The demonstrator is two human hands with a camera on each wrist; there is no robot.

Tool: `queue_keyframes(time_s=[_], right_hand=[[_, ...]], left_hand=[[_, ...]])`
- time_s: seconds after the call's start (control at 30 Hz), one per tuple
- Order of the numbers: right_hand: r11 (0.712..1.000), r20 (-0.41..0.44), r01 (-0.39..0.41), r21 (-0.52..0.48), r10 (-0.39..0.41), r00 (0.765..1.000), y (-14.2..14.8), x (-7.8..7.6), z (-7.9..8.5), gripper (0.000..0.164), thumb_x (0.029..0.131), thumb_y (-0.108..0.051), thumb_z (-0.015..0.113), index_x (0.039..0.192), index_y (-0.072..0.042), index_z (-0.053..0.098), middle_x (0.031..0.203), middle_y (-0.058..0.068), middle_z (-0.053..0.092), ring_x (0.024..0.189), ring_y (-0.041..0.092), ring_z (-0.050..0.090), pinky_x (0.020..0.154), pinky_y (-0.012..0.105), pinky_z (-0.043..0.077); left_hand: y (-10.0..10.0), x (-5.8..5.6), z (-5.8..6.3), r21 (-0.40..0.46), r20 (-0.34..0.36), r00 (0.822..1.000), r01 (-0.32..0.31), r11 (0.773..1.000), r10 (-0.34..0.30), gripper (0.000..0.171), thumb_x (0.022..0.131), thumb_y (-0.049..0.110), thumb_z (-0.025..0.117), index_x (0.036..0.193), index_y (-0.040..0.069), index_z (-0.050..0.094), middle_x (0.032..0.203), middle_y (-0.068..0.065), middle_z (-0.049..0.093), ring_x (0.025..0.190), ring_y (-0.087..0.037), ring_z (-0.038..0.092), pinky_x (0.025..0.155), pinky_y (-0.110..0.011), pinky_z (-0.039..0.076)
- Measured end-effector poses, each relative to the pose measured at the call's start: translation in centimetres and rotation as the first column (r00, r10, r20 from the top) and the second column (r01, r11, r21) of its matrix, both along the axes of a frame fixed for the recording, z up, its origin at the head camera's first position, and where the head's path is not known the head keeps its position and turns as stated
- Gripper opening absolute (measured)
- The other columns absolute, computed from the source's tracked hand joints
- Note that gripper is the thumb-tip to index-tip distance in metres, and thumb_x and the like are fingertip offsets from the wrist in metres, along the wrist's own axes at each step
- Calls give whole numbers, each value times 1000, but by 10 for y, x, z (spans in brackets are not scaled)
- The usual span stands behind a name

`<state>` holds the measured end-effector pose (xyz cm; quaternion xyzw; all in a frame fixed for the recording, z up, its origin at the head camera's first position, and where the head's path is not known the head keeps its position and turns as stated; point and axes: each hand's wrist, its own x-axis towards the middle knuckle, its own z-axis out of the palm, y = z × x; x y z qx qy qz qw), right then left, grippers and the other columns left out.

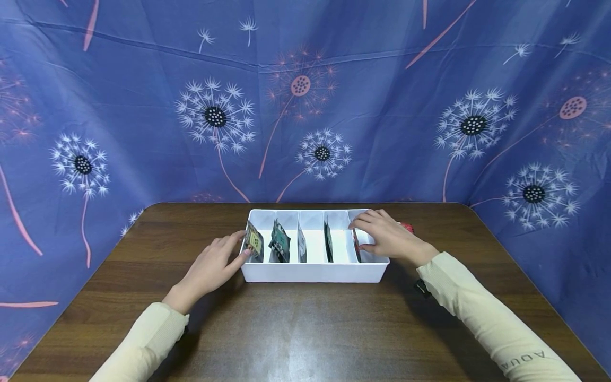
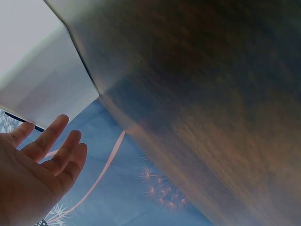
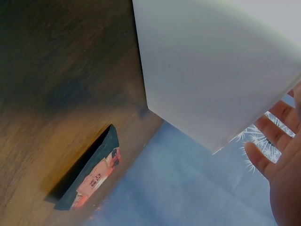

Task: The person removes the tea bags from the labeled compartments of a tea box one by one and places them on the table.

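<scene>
A white divided box (image 1: 315, 273) sits on the table with small packets standing in its compartments. My right hand (image 1: 384, 233) reaches over the right end; thumb and fingertips pinch a thin red packet (image 1: 356, 245) in the rightmost compartment. My left hand (image 1: 217, 265) rests at the left end, fingers at the rim and thumb beside a dark packet with a yellow label (image 1: 254, 242). Further along stand a green packet (image 1: 280, 243), a pale packet (image 1: 302, 244) and a dark green packet (image 1: 328, 241). In the left wrist view the left hand's fingers (image 2: 51, 141) are loosely extended.
Another red packet (image 1: 407, 227) lies on the brown wooden table (image 1: 305, 329) beyond the right hand; its dark and red side (image 3: 94, 179) shows in the right wrist view. A blue dandelion-print cloth (image 1: 382, 132) hangs around the table's back and sides.
</scene>
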<state>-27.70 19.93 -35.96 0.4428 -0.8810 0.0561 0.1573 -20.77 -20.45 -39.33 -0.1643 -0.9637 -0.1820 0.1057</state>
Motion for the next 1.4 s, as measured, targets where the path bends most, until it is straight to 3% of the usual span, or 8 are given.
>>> queue_keyframes(time_s=[0.47, 0.83, 1.13, 1.4], right_hand=[[998, -45, -17, -68, 14, 999, 8, -3, -3, 46, 63, -25, 82, 104, -12, 62, 109, 3, 58, 101, 22, 51, 83, 43, 37], [998, -7, -13, -62, 13, 1000, 9, -5, -3, 40, 67, -23, 79, 102, -11, 62, 113, 6, 58, 104, 22, 51, 84, 42, 38], [998, 69, 34, -50, -31, 997, 8, -2, 0, 34, 68, -15, 78, 98, -14, 62, 106, 2, 60, 103, 21, 55, 85, 43, 39], [997, 70, 40, -58, -36, 997, 7, -3, 1, 33, 68, -16, 79, 97, -13, 63, 99, 0, 62, 97, 19, 57, 82, 42, 40]], left_hand=[[0, -1, -1, 5, -2, 1000, 7, 1000, -7, 55, 92, 50, 43, 137, 19, 37, 130, -7, 53, 115, -30, 50, 94, -50, 39], [0, -1, -1, 5, 3, 1000, 4, 1000, -4, 56, 92, 51, 41, 138, 19, 36, 130, -7, 52, 114, -30, 50, 94, -50, 38], [1, 0, -1, 1, 2, 1000, 1, 1000, -1, 56, 92, 52, 40, 138, 19, 36, 129, -8, 53, 113, -30, 51, 94, -49, 39], [1, 1, 0, 1, -2, 1000, 0, 1000, 0, 56, 92, 52, 40, 138, 19, 37, 128, -8, 54, 112, -30, 52, 93, -49, 39]])
